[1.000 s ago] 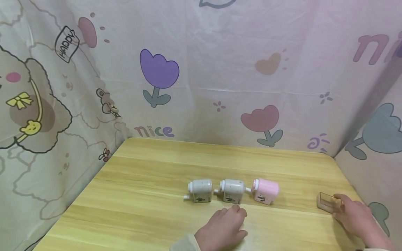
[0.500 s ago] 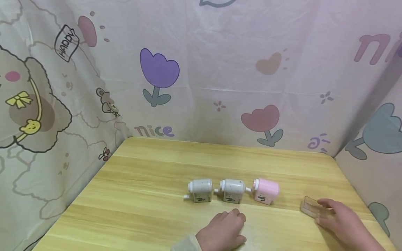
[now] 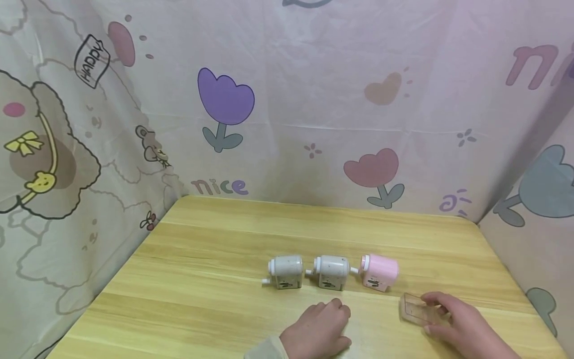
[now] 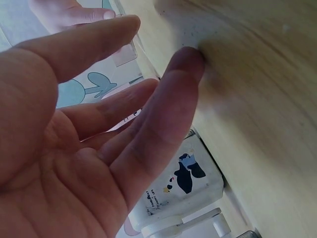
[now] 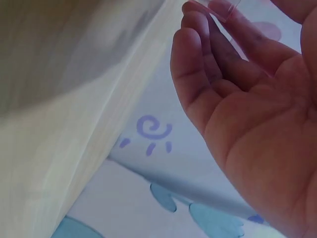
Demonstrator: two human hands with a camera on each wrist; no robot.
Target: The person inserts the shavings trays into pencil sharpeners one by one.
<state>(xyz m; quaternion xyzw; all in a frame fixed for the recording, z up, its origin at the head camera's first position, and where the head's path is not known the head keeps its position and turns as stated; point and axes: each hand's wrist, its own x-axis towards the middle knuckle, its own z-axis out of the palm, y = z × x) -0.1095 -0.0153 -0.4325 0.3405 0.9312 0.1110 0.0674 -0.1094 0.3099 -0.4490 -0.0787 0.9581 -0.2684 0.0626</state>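
Note:
My right hand (image 3: 462, 324) pinches a small see-through plastic box (image 3: 411, 310) between thumb and fingers, above the right front of the table. Only a clear corner of that box (image 5: 227, 8) shows at the fingertips in the right wrist view. My left hand (image 3: 316, 329) rests on the table with loosely bent fingers and holds nothing. Just beyond it stand two grey hand-crank pencil sharpeners (image 3: 288, 272) with white cranks. A pink crank sharpener (image 3: 379, 272) stands at the right end of this row. In the left wrist view, one grey sharpener (image 4: 185, 181) is partly hidden behind the fingers.
The wood-grain table (image 3: 202, 239) ends at the back against a printed cloth (image 3: 287, 164). More printed cloth hangs along the left and right sides. The sharpeners stand close together in one line near the table's middle.
My right hand has moved left across the table with the plastic box, from near the right edge to just right of the pink sharpener. My left hand has hardly moved.

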